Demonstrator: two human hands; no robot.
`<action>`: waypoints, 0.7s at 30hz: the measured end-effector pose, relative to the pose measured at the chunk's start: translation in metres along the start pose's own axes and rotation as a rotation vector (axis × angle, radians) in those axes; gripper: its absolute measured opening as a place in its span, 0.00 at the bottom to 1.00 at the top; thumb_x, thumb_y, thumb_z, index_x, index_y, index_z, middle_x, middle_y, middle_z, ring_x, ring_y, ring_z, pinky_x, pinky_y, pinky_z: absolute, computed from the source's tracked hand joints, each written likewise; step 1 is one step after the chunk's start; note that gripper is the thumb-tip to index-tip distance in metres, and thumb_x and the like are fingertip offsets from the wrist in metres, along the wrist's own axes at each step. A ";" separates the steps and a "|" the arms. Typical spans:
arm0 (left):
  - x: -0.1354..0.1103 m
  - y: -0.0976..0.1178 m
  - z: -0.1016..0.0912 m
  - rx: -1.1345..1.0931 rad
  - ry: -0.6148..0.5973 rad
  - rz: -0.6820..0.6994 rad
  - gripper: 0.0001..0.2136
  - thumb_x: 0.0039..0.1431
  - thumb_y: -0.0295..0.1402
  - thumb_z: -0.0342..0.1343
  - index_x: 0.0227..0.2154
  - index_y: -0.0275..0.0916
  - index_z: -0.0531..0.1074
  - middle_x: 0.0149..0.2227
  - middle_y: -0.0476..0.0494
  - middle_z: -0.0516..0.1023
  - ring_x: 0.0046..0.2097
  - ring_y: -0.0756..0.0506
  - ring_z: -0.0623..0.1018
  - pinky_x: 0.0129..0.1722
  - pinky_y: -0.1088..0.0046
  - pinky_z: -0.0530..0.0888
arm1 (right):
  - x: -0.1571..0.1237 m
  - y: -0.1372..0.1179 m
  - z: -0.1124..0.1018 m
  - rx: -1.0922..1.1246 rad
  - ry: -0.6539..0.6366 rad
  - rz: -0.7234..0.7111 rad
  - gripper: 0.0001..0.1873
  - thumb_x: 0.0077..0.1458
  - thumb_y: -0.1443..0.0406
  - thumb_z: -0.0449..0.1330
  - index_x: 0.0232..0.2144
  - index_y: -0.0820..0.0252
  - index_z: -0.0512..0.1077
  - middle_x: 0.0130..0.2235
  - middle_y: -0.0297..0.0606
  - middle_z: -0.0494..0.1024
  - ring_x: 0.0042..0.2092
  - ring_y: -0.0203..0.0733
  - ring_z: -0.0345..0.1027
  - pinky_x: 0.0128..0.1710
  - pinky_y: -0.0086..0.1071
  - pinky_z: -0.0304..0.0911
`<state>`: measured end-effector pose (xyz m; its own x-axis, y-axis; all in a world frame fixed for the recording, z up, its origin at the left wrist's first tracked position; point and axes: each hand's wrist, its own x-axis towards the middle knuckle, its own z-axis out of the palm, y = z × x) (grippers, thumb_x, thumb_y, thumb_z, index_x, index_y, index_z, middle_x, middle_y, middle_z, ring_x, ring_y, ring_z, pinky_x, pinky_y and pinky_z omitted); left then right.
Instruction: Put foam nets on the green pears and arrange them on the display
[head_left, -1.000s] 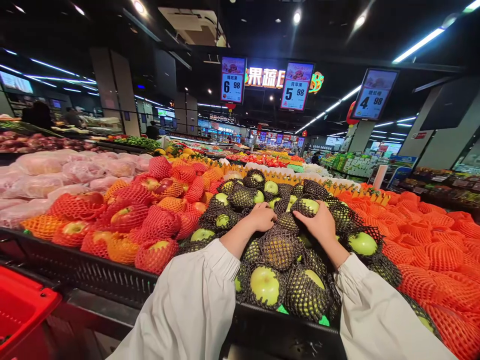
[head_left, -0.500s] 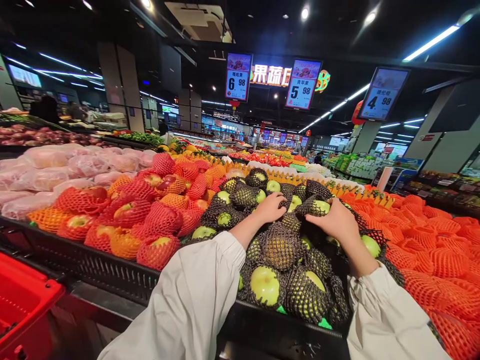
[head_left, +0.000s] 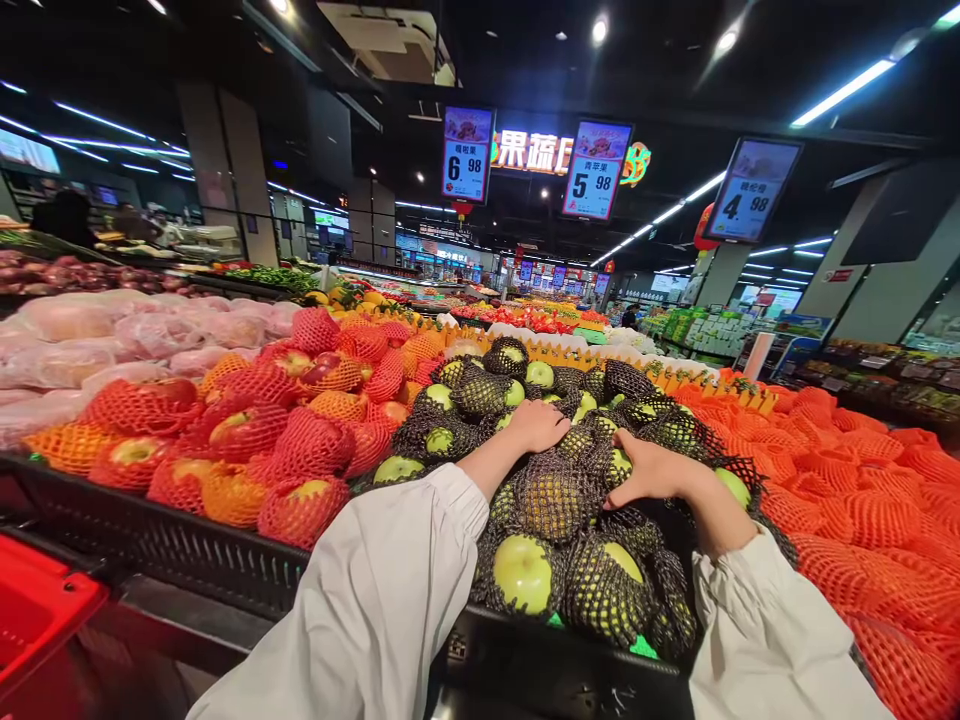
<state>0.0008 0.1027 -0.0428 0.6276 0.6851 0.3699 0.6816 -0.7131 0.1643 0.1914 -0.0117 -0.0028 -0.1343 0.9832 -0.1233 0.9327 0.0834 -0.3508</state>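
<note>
Green apples in black foam nets fill the display bin (head_left: 540,640) before me. My left hand (head_left: 536,428) lies palm down on the netted apples in the middle, its fingers loosely bent and their tips partly hidden. To its right, my right hand (head_left: 654,470) has its thumb and fingers around a netted green apple (head_left: 619,465), whose far side is out of sight. Just below both hands sits an apple fully wrapped in net (head_left: 553,498). Nearer the front edge, a green apple (head_left: 523,574) shows a bare face through its net.
Red apples in red and orange nets (head_left: 300,435) lie to the left, beside bagged pale fruit (head_left: 150,330). Orange-red netted fruit (head_left: 870,530) borders the right. A red basket (head_left: 45,600) stands at lower left. Price screens (head_left: 598,170) hang overhead.
My right hand has moved down and left, nearer my left hand. My left hand has shifted slightly lower over the apples. The view has turned a little.
</note>
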 end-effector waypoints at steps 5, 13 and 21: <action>-0.004 -0.004 -0.009 -0.131 0.173 0.018 0.18 0.69 0.35 0.42 0.55 0.37 0.71 0.58 0.39 0.74 0.59 0.42 0.73 0.60 0.65 0.69 | 0.000 0.001 -0.001 -0.006 -0.016 0.003 0.52 0.29 0.50 0.73 0.54 0.62 0.61 0.57 0.49 0.74 0.56 0.58 0.69 0.58 0.41 0.65; -0.021 -0.007 -0.025 -0.414 0.660 -0.105 0.22 0.57 0.28 0.59 0.54 0.37 0.63 0.57 0.35 0.66 0.54 0.40 0.75 0.49 0.64 0.77 | -0.002 0.011 -0.007 -0.001 0.040 0.007 0.43 0.31 0.43 0.71 0.48 0.56 0.69 0.51 0.41 0.79 0.52 0.55 0.73 0.55 0.42 0.67; -0.029 0.000 -0.041 -0.333 0.858 -0.288 0.08 0.61 0.25 0.51 0.42 0.42 0.64 0.47 0.42 0.72 0.46 0.43 0.76 0.43 0.68 0.74 | 0.022 0.011 -0.065 -0.048 0.700 0.065 0.26 0.46 0.40 0.62 0.31 0.56 0.70 0.36 0.40 0.80 0.38 0.48 0.74 0.39 0.37 0.65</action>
<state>-0.0326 0.0763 -0.0164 -0.1261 0.5927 0.7955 0.5417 -0.6307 0.5557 0.2205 0.0219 0.0514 0.1542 0.8582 0.4896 0.9475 0.0121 -0.3195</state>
